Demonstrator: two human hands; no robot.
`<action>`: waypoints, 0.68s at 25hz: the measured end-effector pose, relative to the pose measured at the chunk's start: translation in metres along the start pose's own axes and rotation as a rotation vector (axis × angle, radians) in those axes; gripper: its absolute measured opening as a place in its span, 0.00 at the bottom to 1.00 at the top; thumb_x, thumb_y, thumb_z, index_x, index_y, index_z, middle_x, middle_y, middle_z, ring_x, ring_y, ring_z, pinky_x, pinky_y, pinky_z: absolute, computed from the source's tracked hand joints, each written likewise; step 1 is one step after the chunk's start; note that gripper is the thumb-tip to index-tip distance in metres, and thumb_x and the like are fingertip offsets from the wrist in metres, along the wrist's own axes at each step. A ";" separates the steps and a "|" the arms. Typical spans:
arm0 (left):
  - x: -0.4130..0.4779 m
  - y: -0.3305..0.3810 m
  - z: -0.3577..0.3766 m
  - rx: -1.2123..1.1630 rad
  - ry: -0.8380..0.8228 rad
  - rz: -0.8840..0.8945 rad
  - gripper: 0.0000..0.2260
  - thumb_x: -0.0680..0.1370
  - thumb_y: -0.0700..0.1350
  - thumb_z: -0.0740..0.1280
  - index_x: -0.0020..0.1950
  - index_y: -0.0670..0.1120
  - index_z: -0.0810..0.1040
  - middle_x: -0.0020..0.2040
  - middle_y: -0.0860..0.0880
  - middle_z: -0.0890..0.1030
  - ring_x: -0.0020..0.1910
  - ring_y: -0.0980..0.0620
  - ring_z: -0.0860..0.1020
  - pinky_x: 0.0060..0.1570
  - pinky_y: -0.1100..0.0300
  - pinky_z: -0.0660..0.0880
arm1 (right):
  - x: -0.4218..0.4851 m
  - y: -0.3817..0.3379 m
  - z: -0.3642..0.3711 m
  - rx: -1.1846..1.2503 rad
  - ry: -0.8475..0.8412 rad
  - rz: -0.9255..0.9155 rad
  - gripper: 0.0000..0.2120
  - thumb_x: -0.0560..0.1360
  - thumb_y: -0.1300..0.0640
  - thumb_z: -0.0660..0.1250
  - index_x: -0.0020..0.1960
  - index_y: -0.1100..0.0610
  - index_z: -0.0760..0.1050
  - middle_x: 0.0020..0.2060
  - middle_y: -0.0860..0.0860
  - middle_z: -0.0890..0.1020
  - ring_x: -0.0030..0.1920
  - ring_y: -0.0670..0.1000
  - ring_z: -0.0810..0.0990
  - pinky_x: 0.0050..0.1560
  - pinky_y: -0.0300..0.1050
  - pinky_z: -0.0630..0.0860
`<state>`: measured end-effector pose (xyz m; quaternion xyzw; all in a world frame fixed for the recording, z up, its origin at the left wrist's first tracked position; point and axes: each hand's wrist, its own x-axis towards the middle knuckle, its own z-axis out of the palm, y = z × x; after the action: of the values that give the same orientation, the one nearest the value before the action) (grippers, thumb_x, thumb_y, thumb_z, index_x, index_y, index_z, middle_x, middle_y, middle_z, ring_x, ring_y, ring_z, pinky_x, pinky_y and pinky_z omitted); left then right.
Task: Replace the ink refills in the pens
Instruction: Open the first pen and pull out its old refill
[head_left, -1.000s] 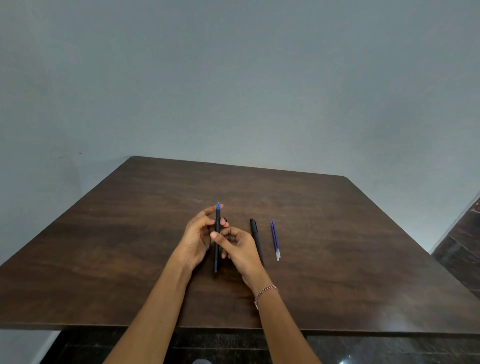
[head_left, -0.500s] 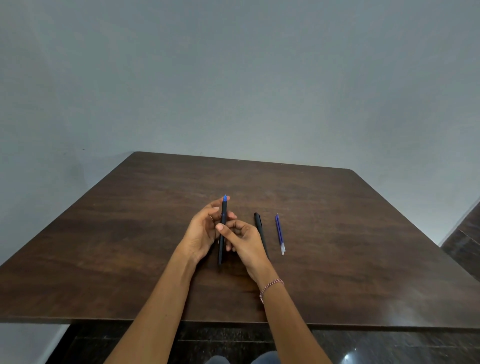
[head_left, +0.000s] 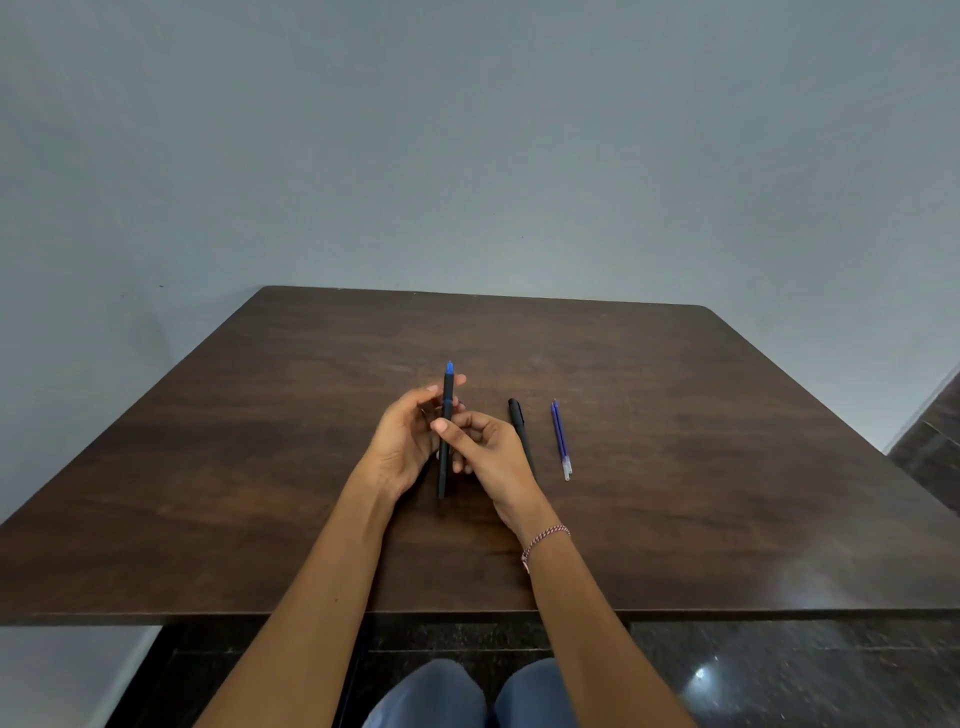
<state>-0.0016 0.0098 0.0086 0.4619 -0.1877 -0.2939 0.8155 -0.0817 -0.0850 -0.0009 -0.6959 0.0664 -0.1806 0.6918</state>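
Note:
A slim black pen (head_left: 445, 400) with a blue tip pointing away from me is held above the brown table (head_left: 260, 441). My left hand (head_left: 402, 441) grips its upper half with fingers and thumb. My right hand (head_left: 485, 452) pinches the barrel lower down, thumb on top. A second black pen (head_left: 517, 415) lies on the table just right of my right hand, partly hidden by it. Further right lie two blue ink refills (head_left: 560, 439) side by side with clear ends towards me.
The table's near edge (head_left: 727, 613) runs across the lower view, with my knees (head_left: 467, 696) and a dark glossy floor (head_left: 779, 675) below it. A plain grey wall (head_left: 467, 156) stands behind the table.
The view has tilted down a little, so hands and pen sit higher in frame. Both hands keep their hold on the pen; my right thumb has shifted slightly along the barrel.

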 end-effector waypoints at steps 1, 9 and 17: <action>0.001 0.000 0.000 0.005 0.005 0.005 0.15 0.79 0.45 0.58 0.60 0.43 0.79 0.41 0.47 0.76 0.40 0.49 0.77 0.27 0.57 0.76 | 0.000 0.000 0.000 -0.003 0.002 -0.001 0.07 0.74 0.54 0.71 0.44 0.58 0.80 0.29 0.44 0.79 0.25 0.41 0.72 0.29 0.32 0.70; 0.000 0.001 0.001 0.073 0.043 0.055 0.14 0.77 0.40 0.63 0.62 0.41 0.77 0.37 0.49 0.78 0.39 0.52 0.76 0.35 0.61 0.77 | 0.000 -0.001 0.001 0.008 -0.003 0.008 0.05 0.73 0.53 0.71 0.42 0.54 0.79 0.28 0.44 0.80 0.25 0.41 0.72 0.29 0.32 0.71; 0.003 0.000 -0.004 -0.062 0.021 0.056 0.16 0.76 0.40 0.63 0.63 0.42 0.76 0.46 0.42 0.83 0.43 0.48 0.82 0.29 0.57 0.78 | 0.000 -0.002 0.000 0.034 -0.008 -0.005 0.05 0.74 0.55 0.71 0.41 0.55 0.79 0.27 0.45 0.79 0.25 0.42 0.72 0.29 0.32 0.70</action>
<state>0.0032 0.0100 0.0072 0.4342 -0.1828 -0.2716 0.8392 -0.0821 -0.0849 0.0009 -0.6850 0.0590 -0.1806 0.7033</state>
